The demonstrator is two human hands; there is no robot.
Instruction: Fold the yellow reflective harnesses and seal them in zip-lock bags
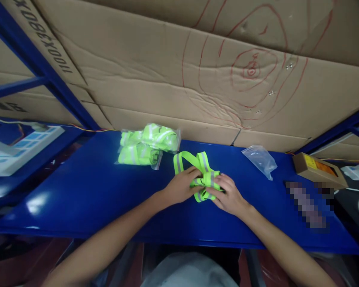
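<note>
Behind the strap (208, 177) rises a broad cardboard wall (137, 67) marked with red rings, too far back, I'd say, to interfere. Underneath the strap spreads a glossy blue tabletop (101, 191); if it is as slick as it looks, a dropped coil could skid on it. Left of the strap and slightly behind, packed bags (148, 145) of similar yellow-green bands lie overlapping, and a careless sweep of the left hand (179, 185) might push the top one off the others. Well to the strap's right sits a brown box (314, 169), hardly a worry.

The strap itself is bunched between the two hands, over the tabletop, with a loose loop standing out behind the left one. That loop bothers me most: it could twist or catch, and tugging it might drag the coil apart. The right hand (231, 197) presses in from the other side. Both sets of fingers (224, 184) are curled round the strap, gripping it; should either slacken, the folds could spring open. Behind and right of the strap, a thin clear bag (260, 159) might slide away if brushed.
</note>
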